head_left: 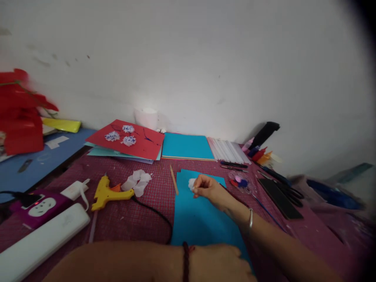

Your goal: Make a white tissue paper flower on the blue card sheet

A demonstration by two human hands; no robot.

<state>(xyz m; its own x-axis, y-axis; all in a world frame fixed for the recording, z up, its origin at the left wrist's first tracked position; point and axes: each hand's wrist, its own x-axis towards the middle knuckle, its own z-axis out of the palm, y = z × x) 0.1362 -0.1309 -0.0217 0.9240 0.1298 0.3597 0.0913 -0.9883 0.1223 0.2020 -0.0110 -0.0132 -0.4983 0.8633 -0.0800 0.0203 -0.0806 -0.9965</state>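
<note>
"What is the right hand (204, 187) doing?"
"Its fingertips are pinched together on a small white crumpled wad (191, 183), at the upper part of the blue paper (199, 223)."
"And the left hand (220, 260)?"
"Across the paper's lower end; I can't tell how open it is or whether it holds anything."

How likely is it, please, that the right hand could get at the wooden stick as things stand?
Probably yes: nothing tall stands between the right hand and the wooden stick, though its fingers seem busy with a crumpled white piece.
</note>
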